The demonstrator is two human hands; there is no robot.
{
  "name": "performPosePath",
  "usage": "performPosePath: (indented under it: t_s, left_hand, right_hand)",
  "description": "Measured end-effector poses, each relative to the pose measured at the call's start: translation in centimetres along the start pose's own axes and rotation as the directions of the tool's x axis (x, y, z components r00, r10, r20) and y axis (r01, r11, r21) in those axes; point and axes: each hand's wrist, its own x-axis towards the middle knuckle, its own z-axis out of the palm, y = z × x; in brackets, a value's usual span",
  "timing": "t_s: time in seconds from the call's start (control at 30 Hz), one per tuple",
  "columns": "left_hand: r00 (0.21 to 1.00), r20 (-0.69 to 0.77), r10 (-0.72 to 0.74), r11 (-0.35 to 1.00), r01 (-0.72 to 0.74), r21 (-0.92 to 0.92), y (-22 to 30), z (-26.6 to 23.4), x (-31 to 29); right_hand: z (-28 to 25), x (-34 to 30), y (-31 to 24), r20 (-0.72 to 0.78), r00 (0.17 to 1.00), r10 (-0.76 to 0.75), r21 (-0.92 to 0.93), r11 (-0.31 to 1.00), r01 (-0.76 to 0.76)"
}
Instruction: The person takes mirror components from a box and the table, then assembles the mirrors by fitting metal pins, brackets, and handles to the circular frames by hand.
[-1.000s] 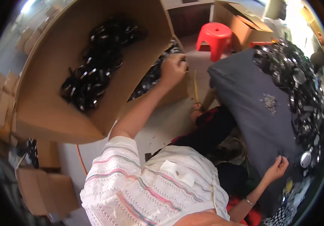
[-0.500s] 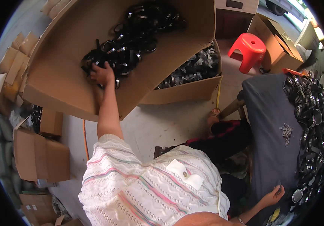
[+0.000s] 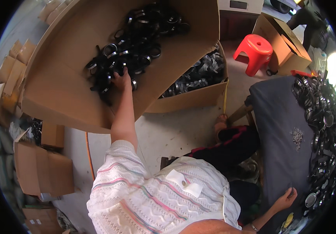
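My left hand [image 3: 122, 80] reaches into a large open cardboard box [image 3: 55, 85]. Its fingers are curled into the near edge of a heap of black watch-like pieces [image 3: 136, 46] with straps and round silver rims, apparently gripping at least one; the fingertips are partly hidden among them. Low on the right, my right hand [image 3: 286, 199] rests at a table covered with dark cloth [image 3: 269, 113]. Its fingers are bent together, and what they hold, if anything, is too small to make out. Beside it lies a long pile of similar watch-like pieces [image 3: 326, 117].
Small metal bits [image 3: 297, 138] lie on the cloth. A second carton [image 3: 191, 99] with plastic-wrapped black pieces stands under the large box's edge. A red stool [image 3: 256, 50] and an open carton [image 3: 289, 50] stand beyond. More cartons [image 3: 43, 167] line the left; an orange cord [image 3: 89, 156] crosses the floor.
My left hand has moved right and slightly nearer along the heap, its spread fingers now curled in. Several pieces at the heap's near end have shifted. My right hand has barely moved.
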Motion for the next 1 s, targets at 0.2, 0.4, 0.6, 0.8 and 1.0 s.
performPosePath:
  t_s: [0.2,0.4,0.6,0.8,1.0]
  left_hand:
    - [1.000,-0.013,-0.011,0.997,0.010,-0.071,1.4,2.1,-2.0]
    - [1.000,0.004,0.015,0.999,-0.015,-0.041,2.2,3.2,-1.7]
    - [0.987,0.160,0.027,0.954,-0.073,0.290,3.6,2.4,-2.5]
    - [0.982,0.086,0.165,0.936,-0.184,0.300,7.5,-1.1,-4.4]
    - [0.765,-0.063,0.641,0.757,-0.643,-0.115,12.9,-1.3,-5.4]
  right_hand:
    - [-0.1,-0.1,-0.9,-0.012,1.000,-0.012,-0.058,0.998,0.011]
    - [-0.3,-0.1,0.2,0.002,1.000,0.028,-0.045,0.999,-0.027]
    - [-0.4,-0.2,-0.5,-0.108,0.993,0.052,-0.059,0.997,-0.058]
    - [-1.4,-0.2,0.5,-0.094,0.991,0.091,-0.417,0.901,-0.122]
    - [-1.5,-0.1,-0.6,-0.068,0.991,-0.112,-0.779,0.627,0.017]
